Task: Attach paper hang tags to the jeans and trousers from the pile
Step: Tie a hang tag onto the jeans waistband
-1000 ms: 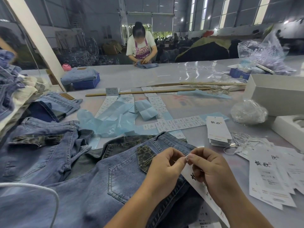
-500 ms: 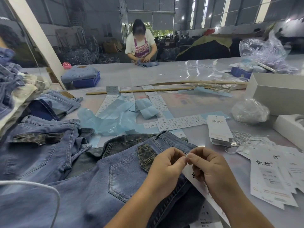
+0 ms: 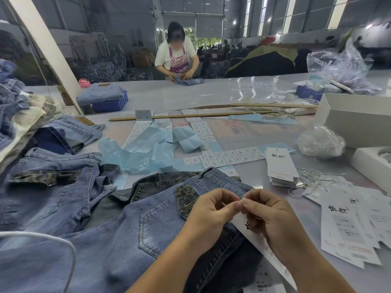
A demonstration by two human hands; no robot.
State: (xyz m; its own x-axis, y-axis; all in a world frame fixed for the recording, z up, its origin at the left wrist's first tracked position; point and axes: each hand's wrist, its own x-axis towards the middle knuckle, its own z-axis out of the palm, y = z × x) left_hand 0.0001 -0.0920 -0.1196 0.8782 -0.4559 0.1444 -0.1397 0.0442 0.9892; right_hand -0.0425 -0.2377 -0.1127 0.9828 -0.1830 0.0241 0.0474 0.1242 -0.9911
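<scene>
Grey bench [image 3: 264,98] carries jeans [image 3: 118,246] under both hands. Left hand [image 3: 211,210] and right hand [image 3: 273,218] pinch the tag [image 3: 240,222] top together at the waistband; tying seems underway. Pile [image 3: 17,115] and spare tags [image 3: 349,225] suggest much remains.

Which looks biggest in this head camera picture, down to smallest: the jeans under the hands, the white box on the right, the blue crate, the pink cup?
1. Jeans, though nearest the camera.
2. White box.
3. Blue crate, partly covered by folded denim.
4. Pink cup, farthest, so apparent size only.
</scene>
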